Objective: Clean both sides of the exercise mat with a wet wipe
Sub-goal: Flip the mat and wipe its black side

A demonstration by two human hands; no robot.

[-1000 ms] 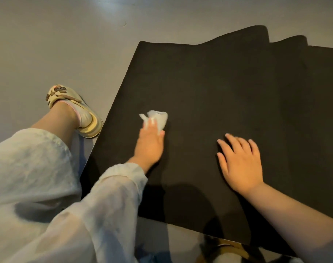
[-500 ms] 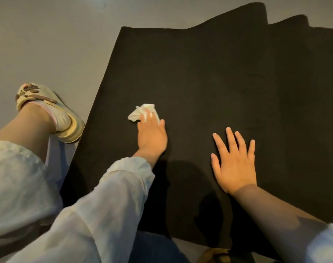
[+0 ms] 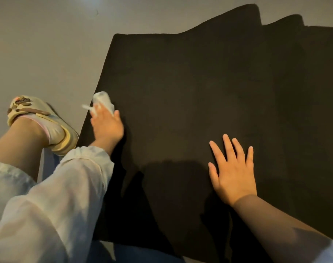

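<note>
My left hand (image 3: 107, 124) presses the wet wipe (image 3: 103, 101) against the exercise mat (image 3: 190, 95) at its left edge, fingers bent over the bunched tissue (blur hides the exact grip). My right hand (image 3: 233, 170) lies flat and spread on the mat, well apart from the left, holding it down. The mat lies on the floor (image 3: 48, 44), its far end rippled. Risk noted: the wipe may run off the edge onto the floor and pick up dirt; the loose folds may shift under a hard stroke
</note>
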